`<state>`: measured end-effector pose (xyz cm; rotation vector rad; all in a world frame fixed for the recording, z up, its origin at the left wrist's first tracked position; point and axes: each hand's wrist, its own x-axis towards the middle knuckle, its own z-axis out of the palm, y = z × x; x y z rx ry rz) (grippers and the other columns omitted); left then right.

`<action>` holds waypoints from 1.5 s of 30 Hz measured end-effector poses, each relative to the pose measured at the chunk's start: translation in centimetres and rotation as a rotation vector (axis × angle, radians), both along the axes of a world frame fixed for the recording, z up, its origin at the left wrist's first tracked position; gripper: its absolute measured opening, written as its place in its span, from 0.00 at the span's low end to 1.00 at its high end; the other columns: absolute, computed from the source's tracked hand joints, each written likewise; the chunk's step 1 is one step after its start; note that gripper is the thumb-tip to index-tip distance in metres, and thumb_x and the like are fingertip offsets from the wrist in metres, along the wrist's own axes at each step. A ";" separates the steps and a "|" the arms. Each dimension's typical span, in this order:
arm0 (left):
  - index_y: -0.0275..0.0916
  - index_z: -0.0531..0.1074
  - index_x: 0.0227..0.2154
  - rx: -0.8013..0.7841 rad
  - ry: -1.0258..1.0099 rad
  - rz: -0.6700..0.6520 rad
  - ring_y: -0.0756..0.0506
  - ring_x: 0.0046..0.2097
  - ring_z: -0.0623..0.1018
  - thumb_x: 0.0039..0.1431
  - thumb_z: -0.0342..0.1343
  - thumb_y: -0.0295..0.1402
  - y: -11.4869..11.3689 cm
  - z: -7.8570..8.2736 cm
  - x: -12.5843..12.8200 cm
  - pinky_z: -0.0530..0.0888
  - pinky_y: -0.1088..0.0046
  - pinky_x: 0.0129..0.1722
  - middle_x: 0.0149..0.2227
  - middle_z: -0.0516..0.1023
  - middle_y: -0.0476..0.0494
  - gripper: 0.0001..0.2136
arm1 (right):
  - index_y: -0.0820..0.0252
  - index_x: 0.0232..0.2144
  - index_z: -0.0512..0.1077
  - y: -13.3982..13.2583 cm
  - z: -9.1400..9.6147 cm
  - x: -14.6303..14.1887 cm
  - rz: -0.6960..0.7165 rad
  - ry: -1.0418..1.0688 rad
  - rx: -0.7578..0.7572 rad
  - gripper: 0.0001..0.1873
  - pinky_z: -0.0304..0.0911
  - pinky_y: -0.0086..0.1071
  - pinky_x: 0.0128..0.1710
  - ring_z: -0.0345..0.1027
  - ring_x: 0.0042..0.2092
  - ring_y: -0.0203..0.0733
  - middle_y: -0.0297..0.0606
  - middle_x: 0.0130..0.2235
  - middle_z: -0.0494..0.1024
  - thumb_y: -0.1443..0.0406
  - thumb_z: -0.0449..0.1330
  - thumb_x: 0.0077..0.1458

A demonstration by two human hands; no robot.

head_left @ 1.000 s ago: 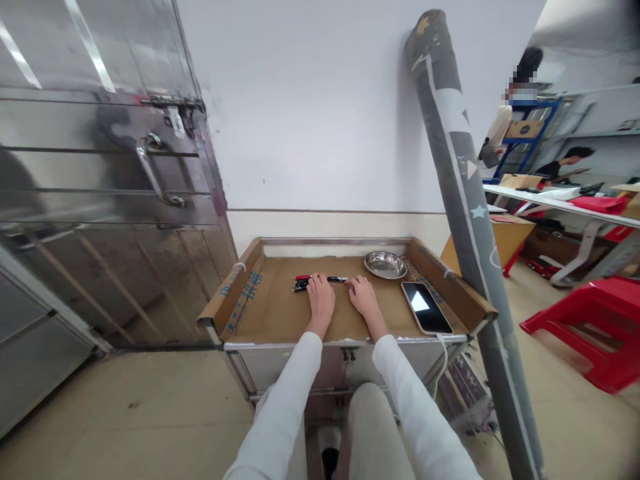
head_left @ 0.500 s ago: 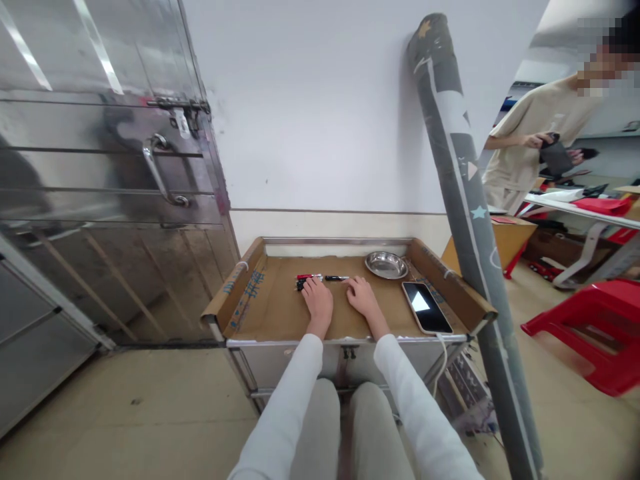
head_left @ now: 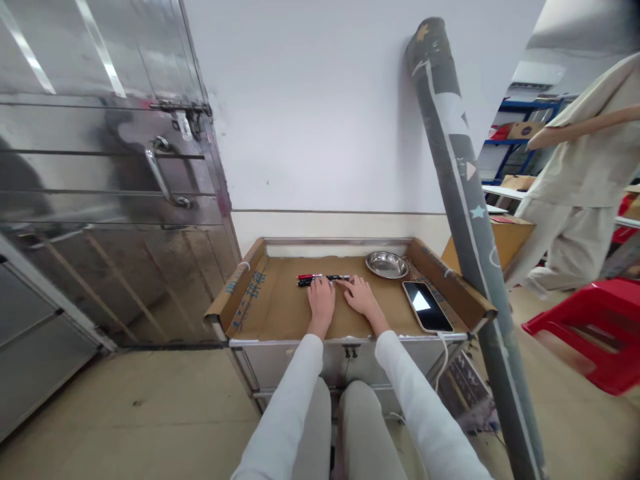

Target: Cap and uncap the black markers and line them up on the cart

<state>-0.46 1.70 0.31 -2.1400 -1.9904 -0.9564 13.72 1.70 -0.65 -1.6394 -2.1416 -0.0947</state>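
Several pens lie on the brown cardboard lining of the small table (head_left: 285,307). A red pen (head_left: 306,276) is at the upper left, just above a black pen (head_left: 304,283). Another black pen (head_left: 340,277) points to the right. My left hand (head_left: 321,301) rests palm down with its fingers stretched over the lower black pen, covering part of it. Beside it, my right hand (head_left: 361,297) lies with its fingers spread, fingertips by the end of the black pens. Whether those fingertips touch a pen is too small to tell.
A round metal dish (head_left: 387,265) sits at the back right, with a phone (head_left: 427,307) on a white cable nearer me. Cardboard sides edge the table. A tall patterned roll (head_left: 460,160) leans at its right. Beyond stand a person (head_left: 575,173) and a red stool (head_left: 595,333).
My left hand has shifted slightly right, uncovering more of the lower black pen. My right hand has moved a little left, nearer to it. The person at right has moved closer.
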 end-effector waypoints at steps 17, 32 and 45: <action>0.40 0.60 0.37 -0.114 -0.654 -0.446 0.48 0.37 0.78 0.59 0.55 0.31 0.8 0.3 -0.2 0.73 0.69 0.41 0.34 0.75 0.46 0.08 | 0.56 0.46 0.73 0.1 -0.2 0.7 0.038 0.182 0.080 0.14 0.60 0.30 0.45 0.67 0.42 0.40 0.40 0.42 0.72 0.68 0.53 0.60; 0.38 0.67 0.34 0.187 -0.782 -0.428 0.48 0.38 0.76 0.58 0.57 0.35 1.2 0.1 -0.7 0.74 0.70 0.41 0.36 0.74 0.45 0.06 | 0.59 0.37 0.75 1.4 -1.5 1.2 0.060 0.356 0.112 0.07 0.62 0.34 0.44 0.67 0.40 0.42 0.39 0.37 0.74 0.67 0.59 0.55; 0.38 0.69 0.32 0.235 -0.797 -0.298 0.48 0.38 0.75 0.61 0.54 0.34 1.5 -0.1 -1.3 0.73 0.69 0.44 0.36 0.73 0.45 0.05 | 0.60 0.31 0.75 1.6 -1.6 1.3 0.068 0.506 0.074 0.05 0.64 0.35 0.45 0.69 0.39 0.41 0.39 0.35 0.74 0.68 0.58 0.55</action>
